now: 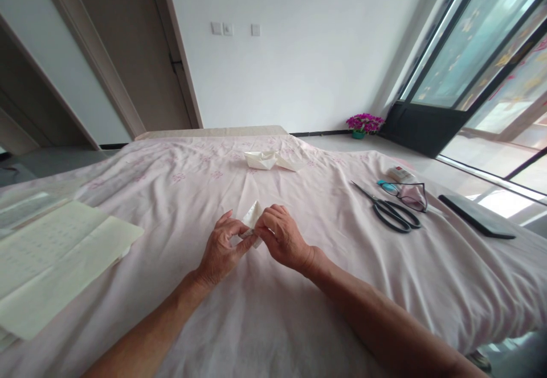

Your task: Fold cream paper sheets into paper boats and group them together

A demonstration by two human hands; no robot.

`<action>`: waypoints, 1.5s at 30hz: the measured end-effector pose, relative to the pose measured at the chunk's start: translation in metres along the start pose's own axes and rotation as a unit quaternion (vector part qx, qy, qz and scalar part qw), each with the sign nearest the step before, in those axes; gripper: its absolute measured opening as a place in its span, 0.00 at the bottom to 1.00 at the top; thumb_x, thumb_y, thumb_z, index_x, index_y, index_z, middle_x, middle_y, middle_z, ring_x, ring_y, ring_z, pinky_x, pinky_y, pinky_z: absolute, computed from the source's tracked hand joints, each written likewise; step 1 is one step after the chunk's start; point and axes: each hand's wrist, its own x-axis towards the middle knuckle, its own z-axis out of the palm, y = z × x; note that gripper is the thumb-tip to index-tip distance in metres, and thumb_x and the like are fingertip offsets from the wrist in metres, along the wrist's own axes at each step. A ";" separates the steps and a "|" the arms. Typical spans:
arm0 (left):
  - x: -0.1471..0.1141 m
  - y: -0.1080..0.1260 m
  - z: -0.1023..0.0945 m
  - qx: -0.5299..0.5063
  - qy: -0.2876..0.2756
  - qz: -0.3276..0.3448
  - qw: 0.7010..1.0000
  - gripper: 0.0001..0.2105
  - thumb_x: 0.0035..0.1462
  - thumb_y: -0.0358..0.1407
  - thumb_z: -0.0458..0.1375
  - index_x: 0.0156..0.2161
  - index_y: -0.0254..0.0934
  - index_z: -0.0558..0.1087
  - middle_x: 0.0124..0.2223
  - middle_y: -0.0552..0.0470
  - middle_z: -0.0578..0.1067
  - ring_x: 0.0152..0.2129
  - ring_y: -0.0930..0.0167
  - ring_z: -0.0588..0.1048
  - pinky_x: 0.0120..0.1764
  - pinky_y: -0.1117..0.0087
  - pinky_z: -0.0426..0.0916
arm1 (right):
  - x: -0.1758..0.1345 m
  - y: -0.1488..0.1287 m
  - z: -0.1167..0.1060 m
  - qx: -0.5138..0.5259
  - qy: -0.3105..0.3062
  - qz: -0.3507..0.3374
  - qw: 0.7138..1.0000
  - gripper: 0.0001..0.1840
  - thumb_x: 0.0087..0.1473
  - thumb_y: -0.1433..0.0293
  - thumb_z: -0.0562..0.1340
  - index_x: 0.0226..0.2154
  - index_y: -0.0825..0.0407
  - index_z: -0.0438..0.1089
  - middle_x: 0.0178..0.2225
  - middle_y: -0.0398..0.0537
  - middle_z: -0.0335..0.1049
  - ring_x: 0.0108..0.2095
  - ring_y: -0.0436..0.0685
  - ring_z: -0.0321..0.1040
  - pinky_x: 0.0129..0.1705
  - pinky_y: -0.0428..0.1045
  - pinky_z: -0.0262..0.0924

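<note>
A small piece of folded white paper point(253, 214) with a pointed top is held between my two hands, just above the pink cloth point(273, 309). My left hand point(222, 248) pinches its left lower edge between thumb and fingers. On the other side, my right hand point(282, 235) grips the paper with curled fingers, which hide part of it. Farther out on the cloth sit folded paper boats point(261, 160), side by side and touching or overlapping.
Sheets of paper point(72, 253) lie at the left. To the right are black-handled scissors point(393, 214), glasses point(412, 196), a small white box point(400, 174) and a flat black object point(476, 216). A pot of purple flowers point(364, 123) stands on the floor by the glass door.
</note>
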 end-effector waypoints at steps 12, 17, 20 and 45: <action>0.002 -0.004 0.000 -0.026 -0.012 -0.044 0.999 0.09 0.56 0.42 0.57 0.28 0.39 0.70 0.27 0.59 0.73 0.27 0.72 0.72 0.62 0.55 0.52 | 0.000 0.002 0.002 0.037 0.010 0.022 0.999 0.11 0.62 0.68 0.54 0.28 0.51 0.64 0.28 0.45 0.66 0.33 0.54 0.59 0.40 0.51 0.53; 0.000 -0.005 0.002 -0.044 0.034 -0.079 0.995 0.09 0.54 0.43 0.60 0.34 0.39 0.71 0.34 0.55 0.76 0.37 0.68 0.74 0.62 0.54 0.49 | 0.000 0.001 0.005 0.003 0.016 0.024 1.000 0.10 0.61 0.69 0.54 0.28 0.51 0.64 0.28 0.45 0.66 0.33 0.54 0.59 0.39 0.51 0.53; 0.001 -0.004 0.001 -0.064 0.028 -0.084 0.994 0.08 0.55 0.42 0.58 0.32 0.39 0.71 0.33 0.55 0.76 0.36 0.69 0.74 0.62 0.54 0.49 | 0.000 0.001 0.005 0.005 0.007 0.034 0.999 0.10 0.61 0.68 0.55 0.28 0.51 0.65 0.27 0.44 0.67 0.33 0.54 0.60 0.40 0.50 0.53; 0.006 -0.057 -0.020 -0.276 -0.099 -0.121 0.948 0.10 0.52 0.41 0.62 0.36 0.37 0.73 0.55 0.41 0.68 0.53 0.62 0.69 0.53 0.60 0.66 | -0.008 0.075 -0.004 0.139 -0.056 0.142 0.978 0.17 0.39 0.83 0.55 0.30 0.54 0.74 0.30 0.44 0.71 0.28 0.49 0.66 0.31 0.43 0.60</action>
